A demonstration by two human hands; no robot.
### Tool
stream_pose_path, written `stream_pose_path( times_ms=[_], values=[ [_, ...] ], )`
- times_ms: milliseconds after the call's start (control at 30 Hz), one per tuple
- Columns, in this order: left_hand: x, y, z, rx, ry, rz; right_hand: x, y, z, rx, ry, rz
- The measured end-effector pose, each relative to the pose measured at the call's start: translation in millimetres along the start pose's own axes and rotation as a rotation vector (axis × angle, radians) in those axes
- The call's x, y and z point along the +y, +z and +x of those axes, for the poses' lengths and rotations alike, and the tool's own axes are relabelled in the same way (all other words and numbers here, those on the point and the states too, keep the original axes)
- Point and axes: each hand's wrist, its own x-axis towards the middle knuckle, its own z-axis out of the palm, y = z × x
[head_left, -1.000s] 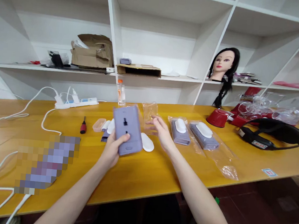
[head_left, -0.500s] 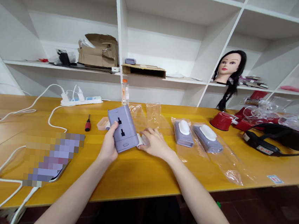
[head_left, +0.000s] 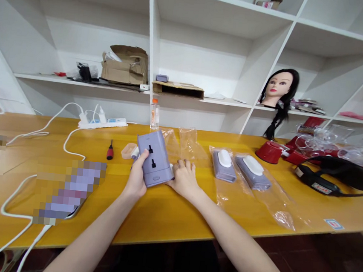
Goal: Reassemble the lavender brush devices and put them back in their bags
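Note:
My left hand [head_left: 138, 172] is closed around the left side of a purple plastic case [head_left: 159, 153], thumb on its face. The case is tilted above the table, and two black keyhole-shaped slots show on the side facing me. My right hand [head_left: 183, 179] is at the lower right edge of the case, fingers curled over a white piece [head_left: 171, 168]. Only a sliver of that piece shows; the rest is hidden by the fingers and the case. Two similar purple cases, one nearer [head_left: 225, 168] and one farther right [head_left: 253, 173], lie in clear bags with white oval parts on top.
A red-handled screwdriver [head_left: 110, 151], a small translucent orange tray [head_left: 128, 150] and a clear bottle [head_left: 154, 114] stand left of and behind the case. A phone [head_left: 76, 190] with a white cable lies left. Black headgear [head_left: 315, 179] and red-based items [head_left: 268, 152] are at right.
My right hand has brought the white piece against the lower right edge of the case, so less of it shows. The view has shifted slightly; my left hand keeps its grip.

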Motion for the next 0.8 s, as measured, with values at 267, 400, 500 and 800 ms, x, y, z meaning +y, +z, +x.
stream_pose_path(
  times_ms=[267, 400, 500, 800],
  values=[
    [8, -2.1, -4, -0.217, -0.102, -0.108, 23, -28, -3, -0.18, 0.173, 0.228],
    [9, -8.9, 0, -0.301, -0.181, -0.118, 23, -27, -2, -0.254, 0.22, 0.179],
    [10, -11.3, 2, -0.319, -0.171, -0.162, 18, -24, -1, -0.238, 0.252, 0.165],
    [1, 2.8, -5, -0.034, -0.078, -0.136, 47, -36, 3, -0.092, 0.37, 0.317]
  ],
)
